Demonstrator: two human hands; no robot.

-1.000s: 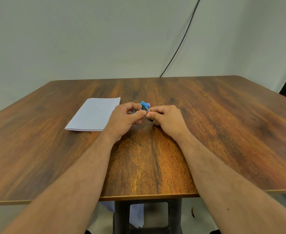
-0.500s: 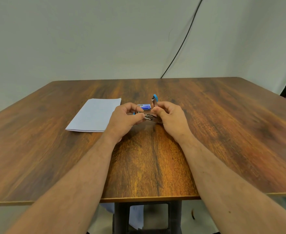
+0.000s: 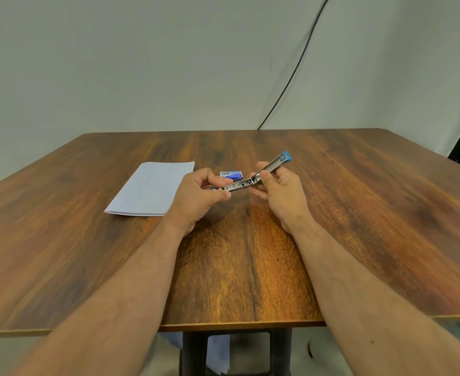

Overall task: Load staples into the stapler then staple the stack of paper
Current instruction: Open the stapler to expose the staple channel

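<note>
A small metal stapler with blue plastic ends (image 3: 253, 178) is held above the brown wood-grain worktop (image 3: 359, 213), swung wide open at its hinge. Its lower half is gripped by the left hand (image 3: 199, 198), thumb and fingers curled round it. Its upper arm is pinched by the right hand (image 3: 283, 195) between thumb and fingers, and is angled up and to the right, with the blue tip uppermost. A small blue and white staple box (image 3: 231, 174) is seen lying on the worktop just behind the stapler, between the two hands. A stack of white paper sheets (image 3: 153, 189) is laid flat on the worktop just left of the left hand. A black cable (image 3: 291, 77) is seen running down the pale wall behind.
</note>
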